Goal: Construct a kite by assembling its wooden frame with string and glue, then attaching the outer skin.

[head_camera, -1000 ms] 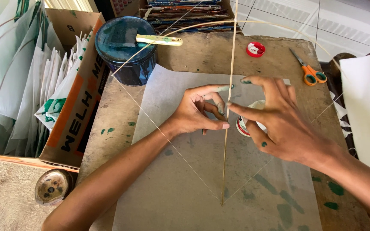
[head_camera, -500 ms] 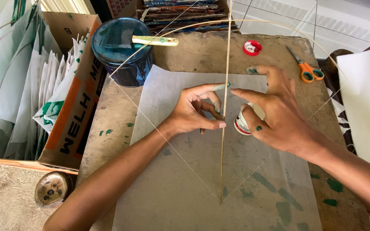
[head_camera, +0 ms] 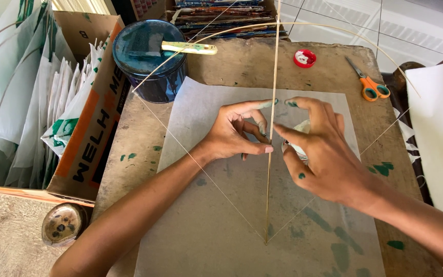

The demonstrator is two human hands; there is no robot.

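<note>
Both hands meet over the paper (head_camera: 221,215) on the counter (head_camera: 242,64): the left hand (head_camera: 234,134) and right hand (head_camera: 319,154) pinch the upright stick (head_camera: 270,169) between them. Scissors (head_camera: 369,84) lie beyond the right hand.

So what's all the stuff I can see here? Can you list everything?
Paper sheet: one, pale grey, flat on the table under the hands.
Upright stick: one, tan, down the middle of the sheet.
Bowed stick: one, tan, arching across the top.
String: thin, pale, slanting to the stick's bottom end.
Tin: one, dark blue, top left of the table.
Brush: one, pale handle, lying on the tin.
Cap: one, red, top of the table.
Scissors: one pair, orange handles, top right.
Box: one, cardboard, left, full of white and green folded sheets.
Table: one, brown, green paint spots.
Left hand: fingertips at the upright stick.
Right hand: holding a small roll, at the stick.
</note>
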